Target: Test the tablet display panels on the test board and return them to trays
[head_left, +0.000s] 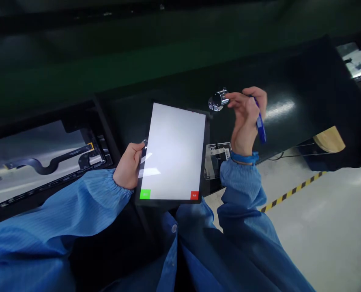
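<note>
A tablet (176,150) with a lit white screen is tilted up in front of me. A green box shows at the screen's lower left and a red one at its lower right. My left hand (128,167) grips the tablet's left edge, thumb on the front rim. In my right hand (246,115) a blue pen (260,126) is held, its lower end sticking out past the palm. The outstretched fingertips of that hand reach a small shiny metal cylinder (219,99) on the dark bench; whether they press on it I cannot tell.
At the left, an open device panel (40,156) with a black ribbon cable (51,165) lies in a dark tray. A part with labels (217,160) is partly behind the tablet. A round wooden stool seat (330,140) and striped floor tape (294,191) are to the right.
</note>
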Tool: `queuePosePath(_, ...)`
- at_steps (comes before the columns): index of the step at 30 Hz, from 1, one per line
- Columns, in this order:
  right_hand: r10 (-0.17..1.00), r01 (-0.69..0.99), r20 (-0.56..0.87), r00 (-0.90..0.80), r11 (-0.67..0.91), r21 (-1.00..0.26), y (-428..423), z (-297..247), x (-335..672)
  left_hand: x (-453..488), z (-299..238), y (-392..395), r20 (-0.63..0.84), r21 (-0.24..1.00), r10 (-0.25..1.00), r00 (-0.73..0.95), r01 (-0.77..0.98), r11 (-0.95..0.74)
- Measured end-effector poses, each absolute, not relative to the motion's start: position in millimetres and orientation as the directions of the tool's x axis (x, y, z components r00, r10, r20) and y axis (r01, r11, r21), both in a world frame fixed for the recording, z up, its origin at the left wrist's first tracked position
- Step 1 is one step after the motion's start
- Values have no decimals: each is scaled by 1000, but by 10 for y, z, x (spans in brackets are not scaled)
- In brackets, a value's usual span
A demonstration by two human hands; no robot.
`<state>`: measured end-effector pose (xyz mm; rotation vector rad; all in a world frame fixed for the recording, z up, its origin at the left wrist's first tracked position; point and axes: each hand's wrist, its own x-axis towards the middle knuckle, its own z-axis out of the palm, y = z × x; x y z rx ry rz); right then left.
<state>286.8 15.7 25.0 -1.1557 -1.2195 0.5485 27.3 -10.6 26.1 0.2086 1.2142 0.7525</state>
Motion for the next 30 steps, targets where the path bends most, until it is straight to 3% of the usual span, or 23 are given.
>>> queuePosePath(2, 874, 396, 474, 107, 399, -827, -25, 429, 2739, 291, 281, -115, -770, 512, 616, 165, -417, 751)
queuePosePath(5, 876, 566, 316, -365, 479, -671, -231, 547, 2490, 298, 304, -122, -750, 492, 617, 240, -421, 762)
queuePosePath(9, 830, 638, 232, -507, 543, -547, -356, 386, 2288, 278, 281, -130, -742, 479, 612, 275, -421, 770)
queuePosePath(16, 804, 716, 426, -414, 577, -393, -631, 175, 2283, 294, 312, -140, -743, 481, 616, 263, -431, 764)
queuePosePath(20, 806, 756, 563, -183, 482, -443, -687, 302, 2497, 297, 415, -127, -740, 494, 627, 245, -435, 753)
queuePosePath(24, 835, 829, 543, 90, 240, -506, -679, 203, 2889, 222, 357, -78, -681, 650, 730, 61, -408, 641)
queuePosePath(27, 856, 879, 505, 114, 149, -452, -677, -76, 3115, 153, 247, -40, -603, 785, 780, -167, -302, 541)
queuePosePath(30, 869, 893, 481, 115, 121, -433, -694, -316, 3217, 110, 197, -28, -611, 785, 763, -211, -286, 550)
